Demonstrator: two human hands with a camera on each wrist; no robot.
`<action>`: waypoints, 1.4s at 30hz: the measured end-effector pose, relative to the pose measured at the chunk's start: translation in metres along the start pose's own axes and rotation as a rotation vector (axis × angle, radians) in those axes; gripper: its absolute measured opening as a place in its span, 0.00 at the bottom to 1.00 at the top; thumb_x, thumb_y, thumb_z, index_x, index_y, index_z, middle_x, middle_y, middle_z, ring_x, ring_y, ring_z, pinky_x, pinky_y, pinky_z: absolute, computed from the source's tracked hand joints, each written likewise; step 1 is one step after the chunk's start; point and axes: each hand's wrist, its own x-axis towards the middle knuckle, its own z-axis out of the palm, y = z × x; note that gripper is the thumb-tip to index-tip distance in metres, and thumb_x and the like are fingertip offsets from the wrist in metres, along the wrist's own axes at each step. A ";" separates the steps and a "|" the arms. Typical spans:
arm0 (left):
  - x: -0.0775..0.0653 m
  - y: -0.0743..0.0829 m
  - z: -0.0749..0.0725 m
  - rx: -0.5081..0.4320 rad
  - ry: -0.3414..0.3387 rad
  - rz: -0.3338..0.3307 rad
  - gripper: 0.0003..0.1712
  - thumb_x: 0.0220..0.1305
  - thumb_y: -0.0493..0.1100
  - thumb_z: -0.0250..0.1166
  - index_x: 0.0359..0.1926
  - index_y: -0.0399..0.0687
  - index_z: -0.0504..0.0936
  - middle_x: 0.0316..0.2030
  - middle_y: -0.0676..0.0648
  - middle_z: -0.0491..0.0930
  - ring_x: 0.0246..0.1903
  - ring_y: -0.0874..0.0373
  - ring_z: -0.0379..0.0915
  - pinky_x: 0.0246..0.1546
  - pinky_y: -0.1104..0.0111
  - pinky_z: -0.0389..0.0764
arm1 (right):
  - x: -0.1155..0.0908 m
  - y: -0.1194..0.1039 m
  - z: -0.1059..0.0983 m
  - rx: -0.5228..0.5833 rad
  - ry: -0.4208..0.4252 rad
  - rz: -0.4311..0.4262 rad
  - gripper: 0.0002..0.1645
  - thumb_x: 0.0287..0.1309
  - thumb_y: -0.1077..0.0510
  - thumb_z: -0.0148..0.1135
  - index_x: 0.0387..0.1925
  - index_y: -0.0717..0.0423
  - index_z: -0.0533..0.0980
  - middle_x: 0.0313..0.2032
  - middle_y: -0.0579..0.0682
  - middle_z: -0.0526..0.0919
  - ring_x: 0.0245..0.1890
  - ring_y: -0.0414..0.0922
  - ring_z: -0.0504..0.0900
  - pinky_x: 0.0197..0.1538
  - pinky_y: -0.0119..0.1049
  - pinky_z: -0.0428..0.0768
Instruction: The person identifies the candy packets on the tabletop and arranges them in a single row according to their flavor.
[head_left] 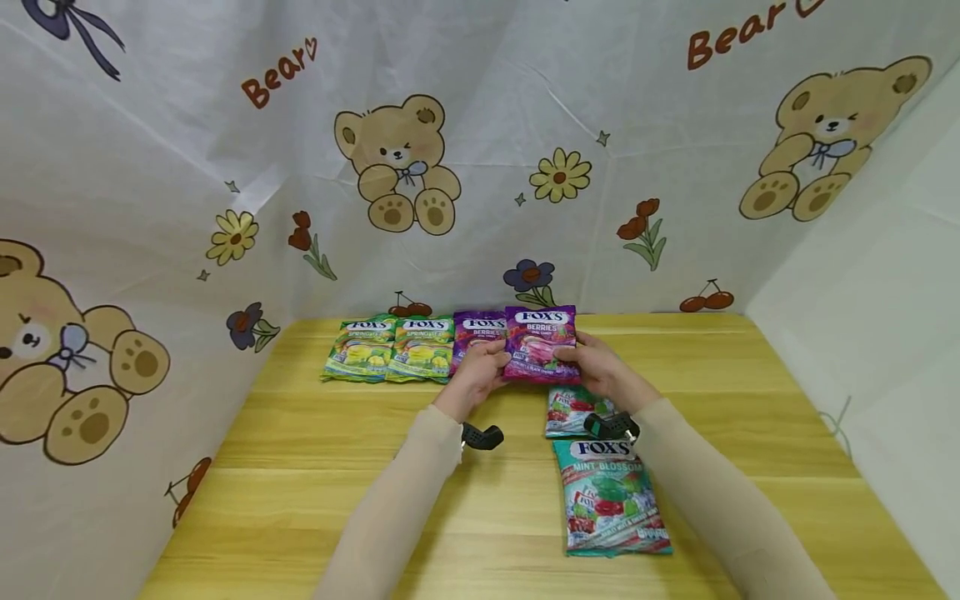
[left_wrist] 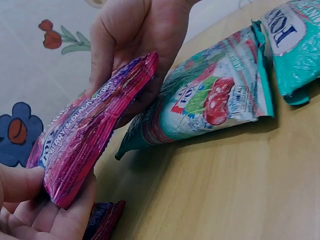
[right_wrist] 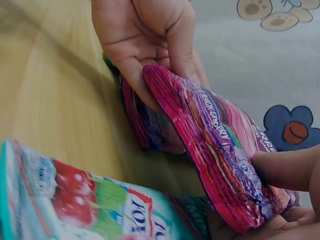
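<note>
Both hands hold one purple Fox's Berries candy bag above the back of the table. My left hand pinches its left edge, thumb on the front. On the opposite edge, my right hand grips with the thumb on top and fingers beneath. In the left wrist view the held bag is tilted and raised off the wood. Another purple Berries bag lies just left of it, partly covered by the left hand. Under the right hand is a teal Mint Blossom bag, partly hidden.
Two green-yellow Spring Tea bags lie side by side at the back left. A second Mint Blossom bag lies nearer the front, beside the right forearm. A bear-print cloth hangs along the table's back edge.
</note>
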 end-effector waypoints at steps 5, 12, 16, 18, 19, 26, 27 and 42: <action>0.008 -0.001 -0.002 -0.013 0.013 0.004 0.30 0.79 0.36 0.54 0.78 0.42 0.64 0.73 0.36 0.69 0.68 0.41 0.72 0.69 0.49 0.75 | 0.010 -0.003 -0.002 -0.028 -0.007 -0.011 0.45 0.72 0.66 0.56 0.82 0.54 0.48 0.62 0.57 0.73 0.47 0.43 0.80 0.46 0.32 0.86; 0.016 0.000 0.003 -0.031 0.028 0.003 0.30 0.77 0.34 0.56 0.77 0.41 0.65 0.72 0.35 0.68 0.66 0.41 0.74 0.68 0.50 0.76 | 0.021 -0.005 -0.009 -0.083 0.020 -0.015 0.43 0.71 0.65 0.58 0.81 0.58 0.51 0.60 0.56 0.74 0.45 0.43 0.81 0.45 0.32 0.87; 0.019 0.001 0.008 -0.041 0.033 0.000 0.30 0.77 0.34 0.56 0.77 0.41 0.65 0.73 0.35 0.67 0.66 0.41 0.73 0.68 0.49 0.75 | 0.026 -0.006 -0.014 -0.121 0.028 -0.038 0.42 0.70 0.65 0.60 0.80 0.61 0.54 0.54 0.54 0.78 0.42 0.42 0.82 0.44 0.31 0.87; 0.022 0.000 0.010 -0.041 0.040 -0.002 0.31 0.77 0.34 0.56 0.77 0.41 0.65 0.73 0.35 0.68 0.66 0.41 0.73 0.68 0.49 0.75 | 0.028 -0.007 -0.017 -0.154 0.037 -0.052 0.41 0.70 0.64 0.61 0.79 0.62 0.56 0.50 0.52 0.80 0.41 0.41 0.83 0.43 0.31 0.86; 0.023 0.000 0.011 -0.039 0.043 -0.001 0.30 0.77 0.34 0.56 0.77 0.41 0.65 0.72 0.34 0.68 0.66 0.41 0.74 0.68 0.49 0.75 | 0.028 -0.007 -0.018 -0.173 0.038 -0.057 0.41 0.70 0.64 0.61 0.79 0.63 0.56 0.49 0.51 0.80 0.41 0.40 0.83 0.43 0.31 0.86; 0.028 -0.001 0.014 -0.010 0.076 -0.007 0.29 0.76 0.33 0.57 0.75 0.39 0.67 0.72 0.34 0.69 0.65 0.41 0.75 0.67 0.49 0.76 | 0.033 -0.008 -0.024 -0.215 0.021 -0.040 0.43 0.71 0.61 0.62 0.80 0.62 0.54 0.52 0.53 0.80 0.41 0.40 0.84 0.44 0.32 0.87; 0.028 -0.001 0.014 0.000 0.081 -0.012 0.29 0.76 0.33 0.57 0.75 0.40 0.68 0.72 0.34 0.68 0.65 0.41 0.75 0.67 0.49 0.76 | 0.033 -0.008 -0.024 -0.215 0.016 -0.031 0.42 0.71 0.61 0.62 0.79 0.62 0.54 0.53 0.53 0.79 0.41 0.40 0.84 0.44 0.32 0.87; 0.022 -0.002 0.018 0.152 0.168 0.021 0.27 0.69 0.28 0.60 0.68 0.38 0.77 0.69 0.36 0.73 0.57 0.49 0.77 0.60 0.57 0.83 | 0.032 0.001 -0.023 -0.299 0.154 0.036 0.47 0.71 0.61 0.62 0.82 0.56 0.49 0.75 0.64 0.63 0.62 0.51 0.73 0.67 0.43 0.78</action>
